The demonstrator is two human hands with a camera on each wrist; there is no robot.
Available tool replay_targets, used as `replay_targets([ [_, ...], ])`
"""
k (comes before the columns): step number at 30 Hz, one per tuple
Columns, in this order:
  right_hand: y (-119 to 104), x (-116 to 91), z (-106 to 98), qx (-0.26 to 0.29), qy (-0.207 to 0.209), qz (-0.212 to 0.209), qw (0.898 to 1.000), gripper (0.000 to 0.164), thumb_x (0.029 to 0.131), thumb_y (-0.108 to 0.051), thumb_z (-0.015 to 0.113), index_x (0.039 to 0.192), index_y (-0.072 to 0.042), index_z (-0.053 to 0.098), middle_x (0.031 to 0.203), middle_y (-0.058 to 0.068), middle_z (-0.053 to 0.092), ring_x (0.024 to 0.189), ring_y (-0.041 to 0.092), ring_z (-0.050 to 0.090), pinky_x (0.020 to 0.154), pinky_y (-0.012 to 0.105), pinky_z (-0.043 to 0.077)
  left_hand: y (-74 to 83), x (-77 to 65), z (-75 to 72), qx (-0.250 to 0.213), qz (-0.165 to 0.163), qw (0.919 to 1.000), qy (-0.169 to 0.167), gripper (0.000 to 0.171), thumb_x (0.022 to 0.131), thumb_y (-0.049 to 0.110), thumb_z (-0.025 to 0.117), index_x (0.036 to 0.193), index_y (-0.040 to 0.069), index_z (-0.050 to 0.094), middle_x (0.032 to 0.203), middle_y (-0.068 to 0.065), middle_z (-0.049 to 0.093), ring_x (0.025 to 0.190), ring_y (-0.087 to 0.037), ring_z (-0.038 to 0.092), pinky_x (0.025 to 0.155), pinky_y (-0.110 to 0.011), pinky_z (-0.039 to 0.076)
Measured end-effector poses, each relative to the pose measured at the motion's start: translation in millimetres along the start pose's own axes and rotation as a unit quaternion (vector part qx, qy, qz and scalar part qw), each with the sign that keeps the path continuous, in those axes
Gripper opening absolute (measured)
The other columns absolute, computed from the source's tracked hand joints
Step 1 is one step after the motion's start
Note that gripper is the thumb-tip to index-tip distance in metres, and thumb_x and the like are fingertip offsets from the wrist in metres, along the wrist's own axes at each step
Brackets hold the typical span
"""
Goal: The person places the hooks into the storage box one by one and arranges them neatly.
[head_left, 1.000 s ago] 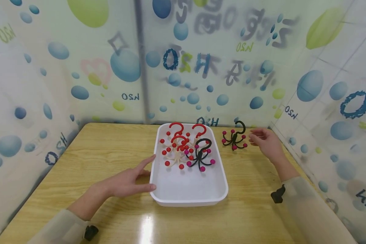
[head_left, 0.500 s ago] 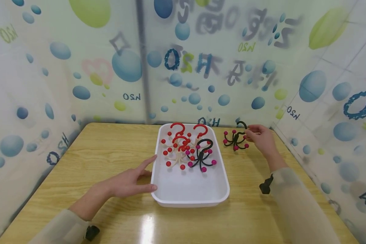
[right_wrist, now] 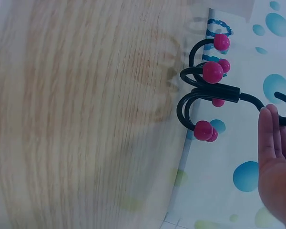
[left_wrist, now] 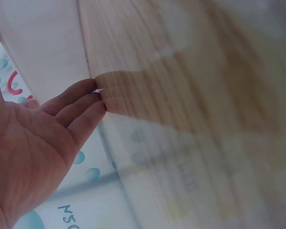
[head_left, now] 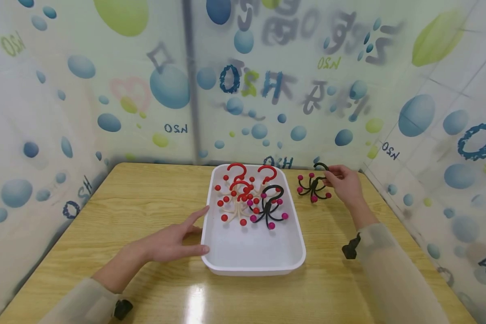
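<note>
My right hand [head_left: 345, 188] pinches the curved hook of a black multi-armed hook hanger [head_left: 313, 184], whose bent arms end in magenta balls. In the right wrist view the hanger [right_wrist: 224, 92] lies sideways across the picture, its hook running in behind my fingers [right_wrist: 267, 131]. My left hand [head_left: 168, 240] is spread along the left side of a white tray [head_left: 253, 272], thumb and forefinger at its rim. The left wrist view shows straight fingers [left_wrist: 86, 119] beside the tray wall. Inside the tray stand another black hanger [head_left: 267, 208] and several cream ones with red hooks [head_left: 238, 204].
The wooden table [head_left: 154, 189] extends around the tray. Patterned sheeting [head_left: 158, 117] with blue and green spots closes off the back and both sides, right behind the hanger on the right. Dark wrist cameras [head_left: 350, 247] sit at the sleeves.
My right hand has moved left to the black hanger outside the tray and taken hold of its hook; the hanger is tilted slightly now. The left hand stays at the tray.
</note>
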State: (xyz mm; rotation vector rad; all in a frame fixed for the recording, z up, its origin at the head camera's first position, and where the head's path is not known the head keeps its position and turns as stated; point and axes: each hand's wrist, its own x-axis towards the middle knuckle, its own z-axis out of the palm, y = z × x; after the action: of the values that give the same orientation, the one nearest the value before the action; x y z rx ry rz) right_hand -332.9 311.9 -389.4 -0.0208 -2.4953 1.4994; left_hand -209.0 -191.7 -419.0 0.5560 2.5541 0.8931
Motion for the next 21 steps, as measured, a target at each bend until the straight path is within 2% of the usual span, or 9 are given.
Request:
replay_targets([
  [3, -3.1, -8.1, -3.4, -0.011, 0.002, -0.005, 1.0, 0.046, 0.104, -0.033, 0.06, 0.135, 0.001, 0.057, 0.122, 0.021, 0.063, 0.09, 0.01, 0.073, 0.078, 0.017, 0.058, 0.0, 0.3, 0.3, 0.0, 0.003, 1.0, 0.001, 0.099, 0.088, 0.067, 0.067, 0.162, 0.045, 0.006, 0.147, -0.002, 0.058, 0.141, -0.027, 0.05, 0.116, -0.059, 0.036],
  [8, -7.9, -23.8, -10.5, -0.03, 0.007, -0.022, 0.999, 0.047, 0.103, -0.038, 0.06, 0.133, -0.002, 0.059, 0.116, 0.018, 0.066, 0.097, 0.022, 0.073, 0.077, 0.017, 0.058, 0.1, 0.2, 0.7, 0.0, 0.0, 1.0, 0.0, 0.096, 0.089, 0.066, 0.066, 0.161, 0.049, 0.005, 0.147, -0.003, 0.058, 0.14, -0.028, 0.05, 0.115, -0.06, 0.036],
  [16, -20.1, -58.1, -23.0, -0.031, 0.025, -0.084, 0.996, 0.038, 0.101, -0.036, 0.065, 0.124, -0.006, 0.066, 0.096, 0.007, 0.07, 0.081, 0.014, 0.069, 0.066, 0.018, 0.056, -0.2, -0.2, 1.3, 0.0, -0.002, 1.0, -0.001, 0.096, 0.089, 0.066, 0.066, 0.162, 0.046, 0.006, 0.147, -0.003, 0.058, 0.14, -0.03, 0.05, 0.114, -0.062, 0.037],
  [21, -35.8, -81.2, -29.4, -0.014, 0.04, -0.093, 0.995, 0.028, 0.099, -0.034, 0.068, 0.119, -0.014, 0.069, 0.089, 0.001, 0.069, 0.076, 0.013, 0.065, 0.058, 0.021, 0.052, 0.8, -0.5, 0.6, 0.006, 0.002, 1.0, 0.0, 0.097, 0.089, 0.067, 0.065, 0.162, 0.044, 0.006, 0.148, -0.004, 0.057, 0.14, -0.031, 0.05, 0.114, -0.063, 0.036],
])
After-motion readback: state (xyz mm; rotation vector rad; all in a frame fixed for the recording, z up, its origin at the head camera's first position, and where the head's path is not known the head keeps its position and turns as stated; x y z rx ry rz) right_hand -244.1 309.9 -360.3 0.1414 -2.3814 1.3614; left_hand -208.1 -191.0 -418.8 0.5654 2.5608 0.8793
